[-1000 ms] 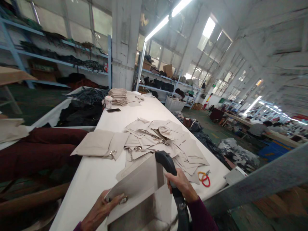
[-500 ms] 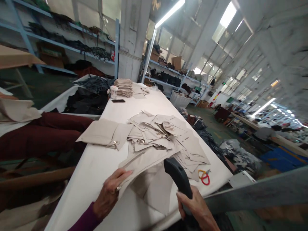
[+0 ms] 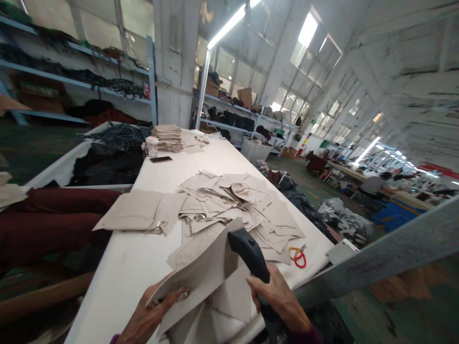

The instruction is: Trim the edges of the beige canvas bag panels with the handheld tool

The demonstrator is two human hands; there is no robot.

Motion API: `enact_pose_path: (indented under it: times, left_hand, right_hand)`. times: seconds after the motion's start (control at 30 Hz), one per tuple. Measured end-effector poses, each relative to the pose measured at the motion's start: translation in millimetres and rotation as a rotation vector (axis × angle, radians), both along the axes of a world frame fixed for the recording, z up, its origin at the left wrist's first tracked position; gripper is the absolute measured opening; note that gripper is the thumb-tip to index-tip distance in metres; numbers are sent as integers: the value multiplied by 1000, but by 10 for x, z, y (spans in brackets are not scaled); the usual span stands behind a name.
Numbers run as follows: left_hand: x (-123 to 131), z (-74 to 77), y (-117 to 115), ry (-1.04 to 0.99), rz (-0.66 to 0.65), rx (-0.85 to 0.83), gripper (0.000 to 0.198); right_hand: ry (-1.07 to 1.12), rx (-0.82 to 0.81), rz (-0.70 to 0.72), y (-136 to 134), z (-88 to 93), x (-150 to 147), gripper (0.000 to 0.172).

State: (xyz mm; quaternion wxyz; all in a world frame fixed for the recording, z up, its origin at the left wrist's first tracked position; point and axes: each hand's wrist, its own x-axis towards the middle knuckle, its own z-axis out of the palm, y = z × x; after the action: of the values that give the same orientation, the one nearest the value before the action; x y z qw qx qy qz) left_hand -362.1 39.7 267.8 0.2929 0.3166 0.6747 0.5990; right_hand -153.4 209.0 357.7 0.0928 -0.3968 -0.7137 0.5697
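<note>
The right hand (image 3: pixel 276 296) is wrapped round a black tool (image 3: pixel 249 246) over the table (image 3: pixel 139 267); its long axis slants from lower right to a head pointing left at a beige panel (image 3: pixel 204 277), though contact is hard to judge. The left hand (image 3: pixel 152 306) pinches the panel's near end, its long axis running away and rightward, tilted up. Beyond lie scissors (image 3: pixel 298 257), a loose pile (image 3: pixel 233 200), a phone (image 3: pixel 161 159), then a neat stack (image 3: pixel 168 137).
</note>
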Motion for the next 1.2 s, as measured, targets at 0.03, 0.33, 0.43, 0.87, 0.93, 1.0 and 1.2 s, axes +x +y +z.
enact_pose_path:
  times: [0.03, 0.33, 0.43, 0.87, 0.93, 1.0, 1.2]
  left_hand:
    - [28, 1, -2, 6, -16, -7, 38]
    - [264, -146, 12, 403, -363, 94, 35]
    - [153, -243, 33, 796, -199, 174, 29]
    - [37, -751, 311, 1519, -110, 1, 32]
    - [55, -814, 304, 1494, -117, -3, 31]
    - [52, -858, 297, 1478, -117, 3, 31]
    - [46, -1004, 206, 1418, -113, 57, 32]
  right_hand:
    - [1, 4, -5, -5, 4, 2, 22]
    - [41, 106, -97, 163, -109, -116, 28]
    - [2, 141, -112, 185, -62, -16, 33]
    - [-245, -99, 238, -337, -254, 364, 9]
    - [-250, -124, 265, -378, -325, 335, 10]
    - [-242, -140, 284, -396, -391, 287, 11]
    - [-161, -243, 307, -353, -599, 99, 12]
